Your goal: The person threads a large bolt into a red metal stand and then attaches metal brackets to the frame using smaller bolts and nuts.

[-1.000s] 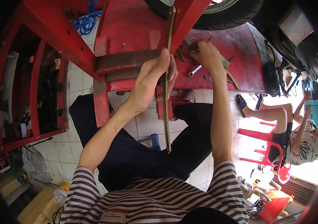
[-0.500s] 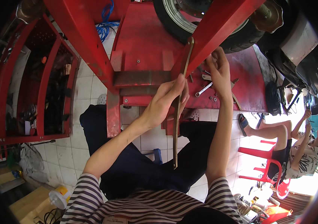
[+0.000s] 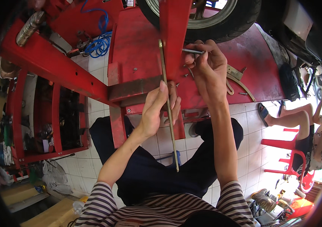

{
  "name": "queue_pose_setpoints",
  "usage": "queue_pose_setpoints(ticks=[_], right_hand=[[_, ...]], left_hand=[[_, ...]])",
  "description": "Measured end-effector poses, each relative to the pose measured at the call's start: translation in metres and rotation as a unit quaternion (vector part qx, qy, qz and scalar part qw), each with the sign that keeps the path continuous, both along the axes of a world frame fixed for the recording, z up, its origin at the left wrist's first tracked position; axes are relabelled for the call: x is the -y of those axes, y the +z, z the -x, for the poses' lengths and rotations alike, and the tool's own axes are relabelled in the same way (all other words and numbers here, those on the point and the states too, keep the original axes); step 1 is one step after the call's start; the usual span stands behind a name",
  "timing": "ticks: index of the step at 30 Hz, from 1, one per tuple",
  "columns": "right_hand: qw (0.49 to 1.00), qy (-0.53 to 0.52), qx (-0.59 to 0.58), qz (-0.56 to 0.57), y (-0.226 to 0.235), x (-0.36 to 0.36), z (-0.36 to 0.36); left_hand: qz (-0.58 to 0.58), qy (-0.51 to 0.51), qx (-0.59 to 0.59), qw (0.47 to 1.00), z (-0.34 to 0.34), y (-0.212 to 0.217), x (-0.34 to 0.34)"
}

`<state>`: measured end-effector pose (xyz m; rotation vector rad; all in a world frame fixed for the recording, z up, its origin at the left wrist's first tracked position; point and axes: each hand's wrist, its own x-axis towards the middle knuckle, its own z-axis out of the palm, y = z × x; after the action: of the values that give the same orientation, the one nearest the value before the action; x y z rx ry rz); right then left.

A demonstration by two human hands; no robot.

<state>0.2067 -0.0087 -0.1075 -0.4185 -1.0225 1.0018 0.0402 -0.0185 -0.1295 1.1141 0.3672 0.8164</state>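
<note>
My left hand (image 3: 154, 111) is closed around a long, narrow metal bar (image 3: 171, 130). The bar's upper end rests along the left face of a red steel post (image 3: 174, 41), and its lower end hangs over my lap. On the post's other side, my right hand (image 3: 211, 70) pinches a silver bolt (image 3: 193, 51) that points left, its far tip at the post's right face. Whether that tip is inside a hole cannot be seen. Beyond my right hand, a curved flat metal piece (image 3: 241, 86) and several small screws lie on the red platform (image 3: 130, 41).
A wheel (image 3: 221, 28) stands on the platform behind the post. A red beam (image 3: 58, 62) slants in from the left, above a red shelf rack (image 3: 53, 121). Blue hose (image 3: 99, 47) lies coiled at the back left. At right, a person sits on a red chair (image 3: 282, 143).
My view has shifted, so the post stands more upright. My right hand has risen from among the loose parts on the platform to the post and now shows a bolt. The left hand keeps the bar.
</note>
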Motion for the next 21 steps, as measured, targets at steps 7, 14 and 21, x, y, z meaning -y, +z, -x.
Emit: queue_pose_setpoints(ticks=[7,14,21], right_hand=[[1.000,-0.001,0.013,-0.009,0.000,-0.004,-0.003],[1.000,-0.023,0.019,0.004,0.000,-0.009,-0.005],[0.999,-0.047,0.024,0.002,0.001,-0.012,-0.004]], left_hand=[[0.007,0.017,0.019,1.000,-0.003,-0.005,0.004],[0.018,0.078,0.000,0.997,-0.010,-0.002,0.013],[-0.002,0.072,-0.010,0.997,-0.010,-0.002,0.012]])
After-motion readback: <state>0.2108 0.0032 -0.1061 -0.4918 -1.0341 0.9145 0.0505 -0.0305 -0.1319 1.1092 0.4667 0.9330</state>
